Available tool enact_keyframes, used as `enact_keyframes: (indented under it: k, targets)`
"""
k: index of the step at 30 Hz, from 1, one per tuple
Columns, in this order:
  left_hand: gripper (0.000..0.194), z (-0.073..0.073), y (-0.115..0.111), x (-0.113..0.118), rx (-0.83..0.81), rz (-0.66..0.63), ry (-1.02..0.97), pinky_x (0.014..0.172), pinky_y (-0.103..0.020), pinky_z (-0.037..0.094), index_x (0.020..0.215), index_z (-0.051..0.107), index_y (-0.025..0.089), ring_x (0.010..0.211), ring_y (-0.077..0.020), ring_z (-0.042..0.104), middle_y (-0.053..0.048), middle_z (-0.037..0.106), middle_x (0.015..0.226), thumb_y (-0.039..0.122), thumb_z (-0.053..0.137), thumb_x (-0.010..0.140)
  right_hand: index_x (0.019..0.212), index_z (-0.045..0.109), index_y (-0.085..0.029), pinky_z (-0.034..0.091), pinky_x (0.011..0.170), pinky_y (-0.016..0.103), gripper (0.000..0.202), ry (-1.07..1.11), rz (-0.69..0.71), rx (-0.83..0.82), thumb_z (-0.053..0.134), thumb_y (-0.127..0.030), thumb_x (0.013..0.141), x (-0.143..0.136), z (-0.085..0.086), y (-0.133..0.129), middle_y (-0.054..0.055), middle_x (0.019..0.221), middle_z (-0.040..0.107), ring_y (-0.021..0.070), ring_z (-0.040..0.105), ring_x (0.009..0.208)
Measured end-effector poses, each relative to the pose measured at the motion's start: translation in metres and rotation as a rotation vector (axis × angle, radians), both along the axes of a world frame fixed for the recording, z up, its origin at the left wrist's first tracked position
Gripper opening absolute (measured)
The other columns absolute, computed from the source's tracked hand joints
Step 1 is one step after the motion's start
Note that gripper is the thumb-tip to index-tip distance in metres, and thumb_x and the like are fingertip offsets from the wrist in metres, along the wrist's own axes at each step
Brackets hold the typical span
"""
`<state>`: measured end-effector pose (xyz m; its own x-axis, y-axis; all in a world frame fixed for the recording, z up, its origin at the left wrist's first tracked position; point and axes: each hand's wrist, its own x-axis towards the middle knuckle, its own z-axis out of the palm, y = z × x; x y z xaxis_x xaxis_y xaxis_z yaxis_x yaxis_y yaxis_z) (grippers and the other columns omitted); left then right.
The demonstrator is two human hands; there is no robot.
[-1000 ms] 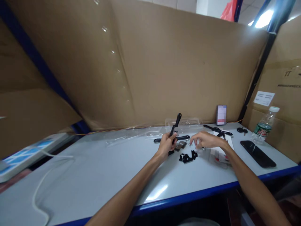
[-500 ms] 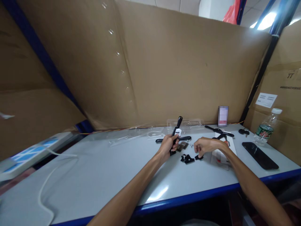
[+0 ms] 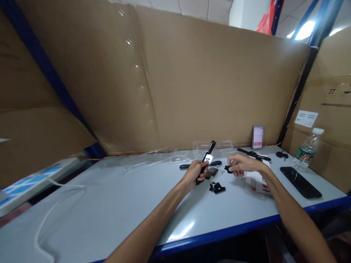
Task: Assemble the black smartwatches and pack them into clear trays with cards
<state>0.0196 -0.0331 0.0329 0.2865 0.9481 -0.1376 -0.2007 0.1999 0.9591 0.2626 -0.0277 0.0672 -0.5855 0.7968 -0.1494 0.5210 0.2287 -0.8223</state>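
Observation:
My left hand [image 3: 195,173] is wrapped round a black two-handled tool [image 3: 211,147] with a white blade-like plate at its middle, held upright and tilted right. Behind it a second black tool [image 3: 216,163] lies flat. My right hand [image 3: 241,164] pinches a small black plate [image 3: 228,169] just above the table. Brown flat pieces [image 3: 211,172] and a small silver screw [image 3: 222,171] lie between the hands. Nearer the front edge sit more small black plates [image 3: 218,188]. Beyond my right hand is another black tool [image 3: 253,154].
A dark phone [image 3: 301,182], a plastic bottle [image 3: 306,149] and keys [image 3: 282,155] are at the right. White packaging [image 3: 256,181] lies under my right wrist. Clear plastic trays [image 3: 214,146] lie at the back. A power strip [image 3: 41,182] with a white cable is at the left.
My right hand has lifted one small black plate from the table and moved it up beside the screw. My left hand still grips the tool. The view has shifted slightly.

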Motion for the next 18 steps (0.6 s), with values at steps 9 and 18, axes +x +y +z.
enact_keyframes:
  k: [9,18]
  targets:
    - [0.042,-0.001,-0.012,0.005,0.034,-0.233,0.213,0.036,-0.017,0.012,0.066,0.049,0.018,0.039,-0.0022,0.025,0.007,0.044,0.053,0.048,0.078,0.065,0.086,0.059,-0.017,0.035,0.039,0.017,0.01,0.275,-0.234,0.137,0.061,-0.009,0.081,-0.038,-0.015,0.006,-0.007,0.059,0.058,0.0069,0.047,0.043]
    - [0.051,0.002,-0.016,0.009,-0.008,-0.261,0.261,0.036,-0.016,0.011,0.066,0.049,0.018,0.04,-0.0019,0.026,0.008,0.045,0.051,0.052,0.084,0.053,0.078,0.059,-0.017,0.034,0.046,0.017,0.012,0.259,-0.329,0.251,0.063,-0.005,0.082,-0.039,-0.019,0.01,-0.008,0.054,0.056,0.0065,0.046,0.045]
